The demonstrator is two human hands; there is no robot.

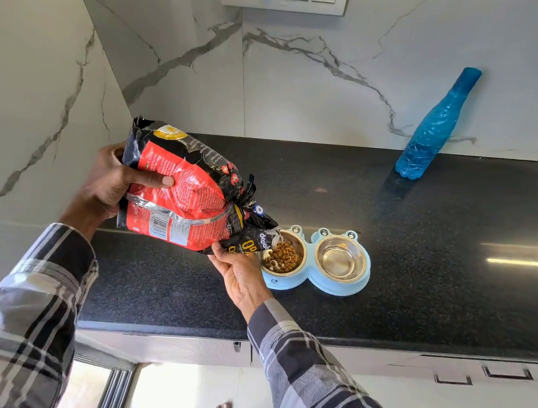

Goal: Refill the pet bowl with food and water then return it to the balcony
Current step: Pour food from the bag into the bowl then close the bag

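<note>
pet bowl (313,281) on the black counter (459,265); kibble (282,257) in its left dish, right dish (340,258) without kibble. food bag (189,192) tilted, mouth over the left dish. left hand (111,185) grips the bag's base, right hand (240,274) holds it near the mouth. blue bottle (435,127) upright by the wall, well apart.
</note>
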